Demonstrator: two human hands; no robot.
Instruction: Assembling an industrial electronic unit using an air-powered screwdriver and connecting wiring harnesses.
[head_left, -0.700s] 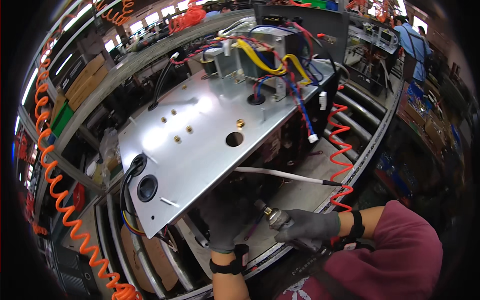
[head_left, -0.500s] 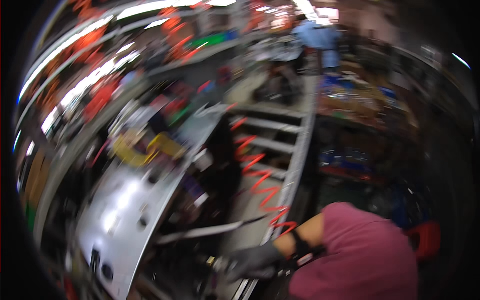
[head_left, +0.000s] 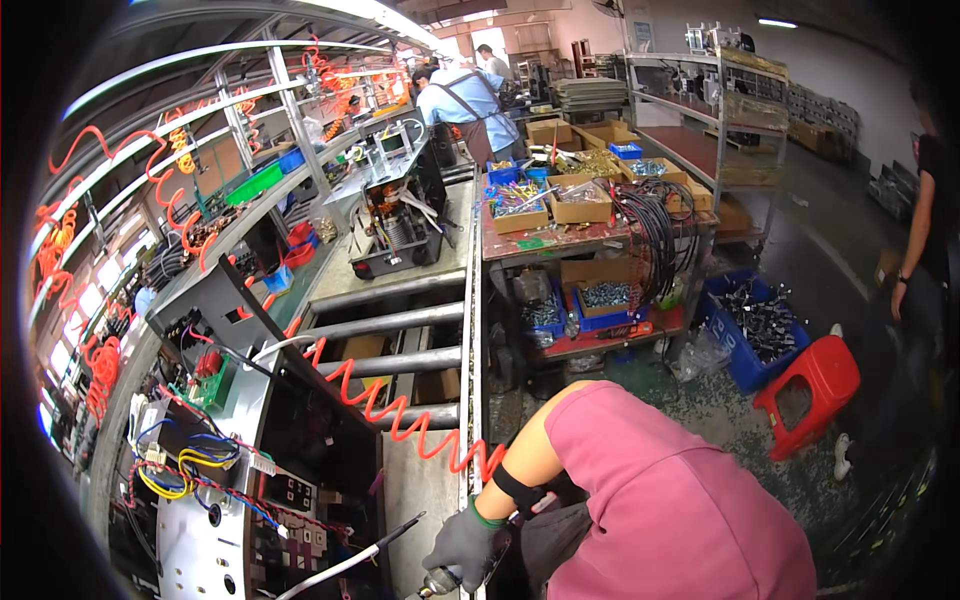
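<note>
My right hand (head_left: 465, 545), in a dark grey glove with a strap at the wrist, is low in the middle beside the conveyor's side rail. Its fingers are wrapped round what looks like an air screwdriver; only the silver nose (head_left: 440, 580) shows clearly. A red coiled hose (head_left: 400, 420) runs down toward that forearm. To the left of the hand stands an open metal chassis (head_left: 185, 545) with blue, yellow and red wires (head_left: 195, 470) across it. A white cable (head_left: 345, 568) with a dark tip pokes out toward my glove. My left hand is out of view.
Bare rollers (head_left: 390, 325) lead to a second open unit (head_left: 400, 235) farther up the conveyor rail. At the right are a parts table (head_left: 500, 255) with boxes of hardware, a blue crate (head_left: 735, 375) and a red stool (head_left: 815, 390). People stand at the back and far right.
The view has swung and steadied from a blur, bringing the parts table and stool into plain sight. My right hand sits lower in the picture, its fingers still round the tool.
</note>
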